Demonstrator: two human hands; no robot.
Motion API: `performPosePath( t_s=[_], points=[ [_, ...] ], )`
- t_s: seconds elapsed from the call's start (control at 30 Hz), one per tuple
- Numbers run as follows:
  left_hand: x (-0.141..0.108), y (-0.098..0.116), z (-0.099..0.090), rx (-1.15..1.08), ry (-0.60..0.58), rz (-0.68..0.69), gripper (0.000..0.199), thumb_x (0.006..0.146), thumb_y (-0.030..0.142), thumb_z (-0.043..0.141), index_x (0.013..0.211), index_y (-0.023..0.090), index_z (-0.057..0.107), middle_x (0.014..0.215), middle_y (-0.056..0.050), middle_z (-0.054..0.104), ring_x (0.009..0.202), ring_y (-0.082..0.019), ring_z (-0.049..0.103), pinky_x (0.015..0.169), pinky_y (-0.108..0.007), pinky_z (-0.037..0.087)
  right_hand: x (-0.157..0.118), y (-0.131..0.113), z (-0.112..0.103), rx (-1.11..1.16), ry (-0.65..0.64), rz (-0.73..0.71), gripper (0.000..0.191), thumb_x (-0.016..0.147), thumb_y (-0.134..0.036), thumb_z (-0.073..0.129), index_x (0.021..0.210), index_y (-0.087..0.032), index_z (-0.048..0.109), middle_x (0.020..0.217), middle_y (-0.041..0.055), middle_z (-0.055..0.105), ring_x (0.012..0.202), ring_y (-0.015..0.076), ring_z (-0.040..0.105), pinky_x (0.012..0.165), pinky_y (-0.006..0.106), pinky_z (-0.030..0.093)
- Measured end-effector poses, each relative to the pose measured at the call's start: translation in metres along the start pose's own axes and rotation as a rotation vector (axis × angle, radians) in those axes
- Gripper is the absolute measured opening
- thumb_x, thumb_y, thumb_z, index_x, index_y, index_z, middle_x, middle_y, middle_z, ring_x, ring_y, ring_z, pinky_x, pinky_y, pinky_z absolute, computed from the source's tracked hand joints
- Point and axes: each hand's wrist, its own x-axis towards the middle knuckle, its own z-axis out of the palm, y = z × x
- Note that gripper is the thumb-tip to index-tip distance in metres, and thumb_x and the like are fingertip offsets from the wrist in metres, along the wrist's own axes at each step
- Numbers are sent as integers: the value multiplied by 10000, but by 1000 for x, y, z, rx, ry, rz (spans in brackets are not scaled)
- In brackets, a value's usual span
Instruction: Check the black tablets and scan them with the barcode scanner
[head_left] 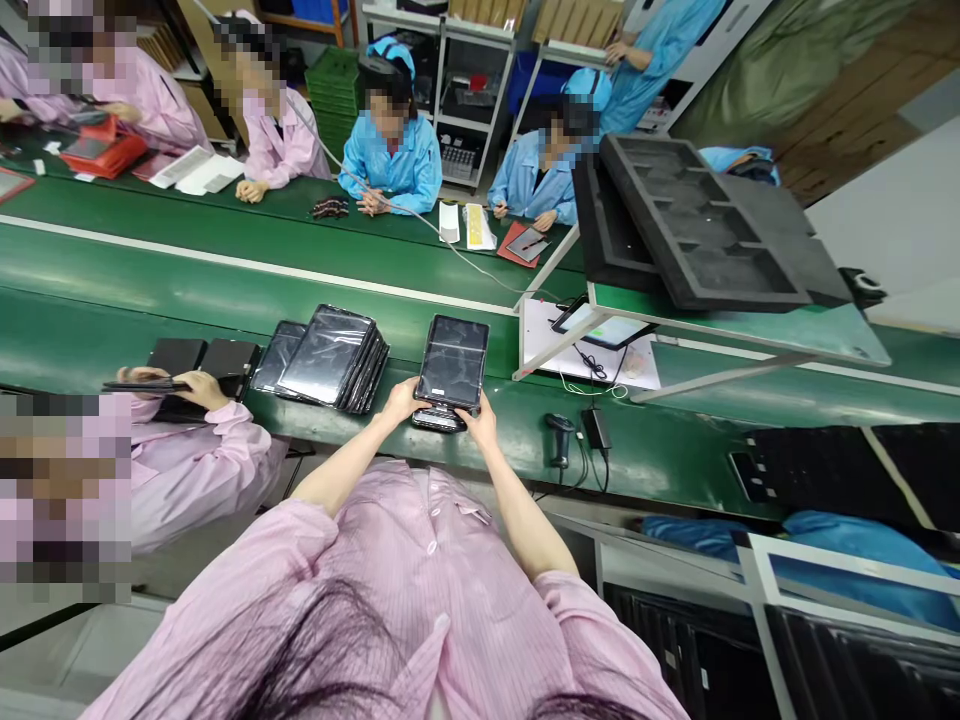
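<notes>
A black tablet (pixel 453 360) with a glossy dark screen lies on the green bench (pixel 120 330) in front of me. My left hand (pixel 403 401) grips its near left corner and my right hand (pixel 480 417) grips its near right corner. A small dark device (pixel 437 419) sits under the tablet's near edge between my hands. Just to the left lies a fanned stack of similar tablets (pixel 334 357).
A person in pink at my left holds a flat black item (pixel 146 385) beside black boxes (pixel 202 357). A handheld scanner (pixel 559 437) and power adapter (pixel 598 428) lie to the right. A raised shelf carries black foam trays (pixel 697 225). Several people work across the bench.
</notes>
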Motion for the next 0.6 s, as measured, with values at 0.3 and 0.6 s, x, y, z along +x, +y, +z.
performPosePath(
  t_s=[0.3,0.6],
  points=[
    [2,-20,27,-72,-12,17,935,630,211,1083,1473,114,689,1570,-241,681,1533,-384,612,1316,-525,467,16,14,7,-6,-75,-27,1086,642,-422,1014,1609,-170,589,1636,209,644,1517,394,619,1286,587,493],
    [-15,-17,31,-59,41,-29,771,666,163,1068,1375,196,766,1429,-178,789,1390,-369,726,1255,-513,532,-8,24,8,-43,-5,-15,889,746,-429,953,1543,-185,644,1508,188,750,1410,381,708,1231,566,545]
  ],
)
